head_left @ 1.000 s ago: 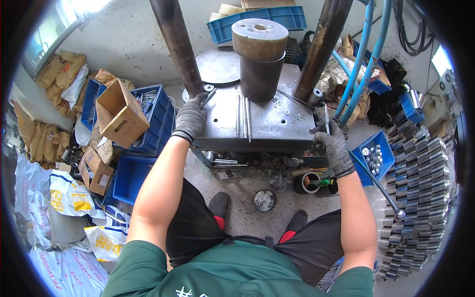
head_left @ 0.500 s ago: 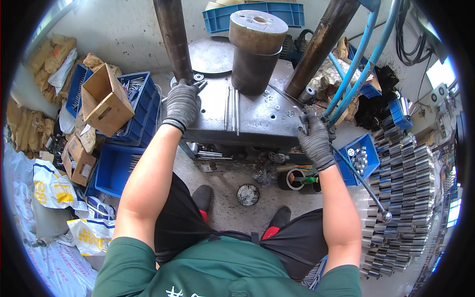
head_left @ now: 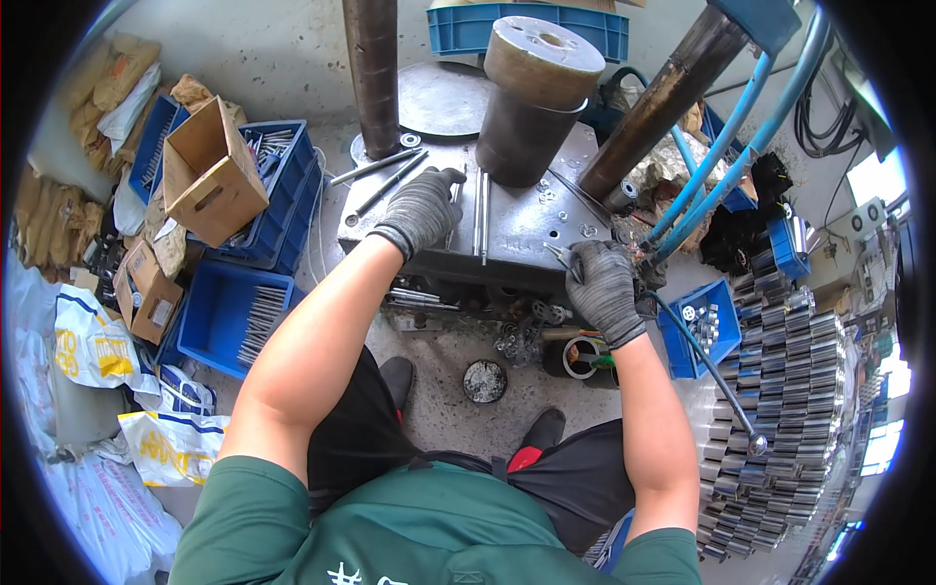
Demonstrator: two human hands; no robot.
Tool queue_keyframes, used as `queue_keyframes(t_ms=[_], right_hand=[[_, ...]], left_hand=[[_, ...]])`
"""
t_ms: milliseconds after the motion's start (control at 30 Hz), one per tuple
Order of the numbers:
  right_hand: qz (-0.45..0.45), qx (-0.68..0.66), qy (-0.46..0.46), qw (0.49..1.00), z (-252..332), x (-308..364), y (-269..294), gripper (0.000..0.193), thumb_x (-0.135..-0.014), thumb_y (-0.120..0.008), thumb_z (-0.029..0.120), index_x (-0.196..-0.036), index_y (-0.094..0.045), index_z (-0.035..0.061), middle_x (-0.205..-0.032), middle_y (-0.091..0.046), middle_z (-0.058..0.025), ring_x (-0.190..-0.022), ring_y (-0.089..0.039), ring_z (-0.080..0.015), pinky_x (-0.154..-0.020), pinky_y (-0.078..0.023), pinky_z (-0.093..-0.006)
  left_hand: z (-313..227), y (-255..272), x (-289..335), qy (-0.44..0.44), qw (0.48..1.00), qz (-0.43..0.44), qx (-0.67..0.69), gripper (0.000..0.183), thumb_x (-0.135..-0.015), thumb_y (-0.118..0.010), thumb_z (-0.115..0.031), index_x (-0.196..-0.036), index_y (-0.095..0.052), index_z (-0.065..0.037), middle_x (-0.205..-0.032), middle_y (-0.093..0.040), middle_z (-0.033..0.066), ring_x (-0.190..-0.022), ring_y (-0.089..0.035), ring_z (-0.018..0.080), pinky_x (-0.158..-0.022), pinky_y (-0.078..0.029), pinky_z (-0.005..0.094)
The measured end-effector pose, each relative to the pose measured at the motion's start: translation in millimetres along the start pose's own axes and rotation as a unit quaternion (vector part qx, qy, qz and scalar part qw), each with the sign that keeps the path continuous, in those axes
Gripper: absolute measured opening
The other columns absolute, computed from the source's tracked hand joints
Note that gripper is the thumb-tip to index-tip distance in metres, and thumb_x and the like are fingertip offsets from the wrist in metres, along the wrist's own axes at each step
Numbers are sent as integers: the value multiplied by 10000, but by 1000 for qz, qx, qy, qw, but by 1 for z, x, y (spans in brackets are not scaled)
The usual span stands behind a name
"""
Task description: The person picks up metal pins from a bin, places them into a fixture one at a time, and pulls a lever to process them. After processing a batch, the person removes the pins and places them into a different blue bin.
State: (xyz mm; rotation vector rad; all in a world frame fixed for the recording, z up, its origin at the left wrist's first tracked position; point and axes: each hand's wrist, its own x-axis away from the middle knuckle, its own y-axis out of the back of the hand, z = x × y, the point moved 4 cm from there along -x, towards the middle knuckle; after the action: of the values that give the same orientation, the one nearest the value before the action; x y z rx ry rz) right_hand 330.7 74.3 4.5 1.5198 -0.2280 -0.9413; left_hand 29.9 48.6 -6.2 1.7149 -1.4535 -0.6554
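My left hand [head_left: 421, 213], in a grey knitted glove, is closed round a thin steel rod [head_left: 458, 185] on the steel press table [head_left: 517, 230]. Two similar rods [head_left: 482, 219] lie side by side just right of it. Near the table's front right corner my right hand [head_left: 603, 291], gloved too, has its fingers bent together; a small silvery piece [head_left: 556, 253] shows at the fingertips, its kind unclear. A thick metal cylinder [head_left: 531, 136] with a wider round top stands behind the rods. Small metal rings [head_left: 546, 193] lie to its right.
Two dark steel columns [head_left: 371, 78] rise from the table. Two more rods [head_left: 392, 181] rest at its left. A ball-ended lever [head_left: 721, 370] slants down at right, beside a blue bin [head_left: 704, 327] of metal parts and stacked metal cylinders [head_left: 780, 409]. Blue crates [head_left: 239, 317] stand left.
My left hand has moved right from beside the left column to the rods, leaving a dark rod on the table. My right hand has come away from the lever's top toward the table's front edge.
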Motion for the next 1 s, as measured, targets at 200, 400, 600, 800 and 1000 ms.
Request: queue_keyframes(t_ms=[200,400,600,800,1000], right_hand=[[11,-1,29,1000,-1,5,-2,180,-783,-688,125,-942,-638,59,-876,-650,-178,-877,-612,-400,-812,-480,-511],[16,-59,-23,998,-7,6,-3,178,-765,-696,50,-922,-613,47,-878,-646,-164,-793,-638,-338,-761,-522,-442],[-77,-432,-238,866,-25,12,1,171,-849,-721,42,-945,-580,53,-800,-617,-44,-697,-569,-165,-682,-492,-299],[-92,-649,-323,683,-10,18,20,231,-839,-701,-10,-1010,-570,72,-785,-607,-44,-631,-577,-133,-563,-468,-256],[-102,-703,-312,631,15,21,31,197,-844,-685,-17,-990,-578,59,-797,-628,-59,-631,-584,-138,-576,-484,-259]], left_hand=[[-12,14,13,-4,994,-3,-106,574,-918,-646,-222,-1462,-512,-95,-1248,-642,245,-1127,-681,365,-1003,-538,464],[7,12,5,-21,994,-44,102,522,-888,-648,-166,-1397,-566,-80,-893,-718,179,-845,-727,294,-840,-577,408],[4,14,0,7,752,46,657,369,-851,-654,-26,-1217,-662,20,-788,-634,64,-660,-644,149,-573,-554,259],[-41,19,41,-120,840,-100,519,293,-938,-735,-88,-1207,-653,-9,-1016,-610,35,-801,-601,89,-696,-523,225],[-77,-23,66,-136,769,-1,625,298,-1045,-627,-282,-1232,-622,-50,-1015,-628,6,-841,-574,84,-772,-514,260]])
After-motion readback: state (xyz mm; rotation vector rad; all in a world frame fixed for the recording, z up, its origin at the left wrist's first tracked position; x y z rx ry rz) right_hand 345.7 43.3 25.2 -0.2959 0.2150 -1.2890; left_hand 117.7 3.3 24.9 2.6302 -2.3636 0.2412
